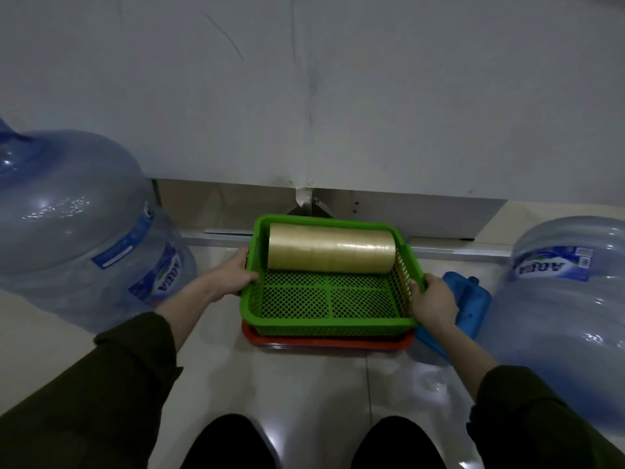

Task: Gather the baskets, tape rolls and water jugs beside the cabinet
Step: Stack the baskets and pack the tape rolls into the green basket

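A green mesh basket (pixel 324 328) sits on top of a red basket (pixel 329 343) on the floor, close to the white cabinet (pixel 304 96). Inside the green basket, at its far end, lies a stack of clear yellowish tape rolls (pixel 331 248) on its side. My left hand (pixel 233 275) grips the basket's left rim and my right hand (pixel 431 301) grips its right rim. A large blue water jug (pixel 74 225) stands at the left and another water jug (pixel 561 299) at the right.
A blue plastic object (pixel 468 299) lies between the baskets and the right jug. The cabinet's metal base rail (pixel 456 253) runs along the floor behind the baskets. My dark shoes (pixel 230 441) show at the bottom on pale floor tiles.
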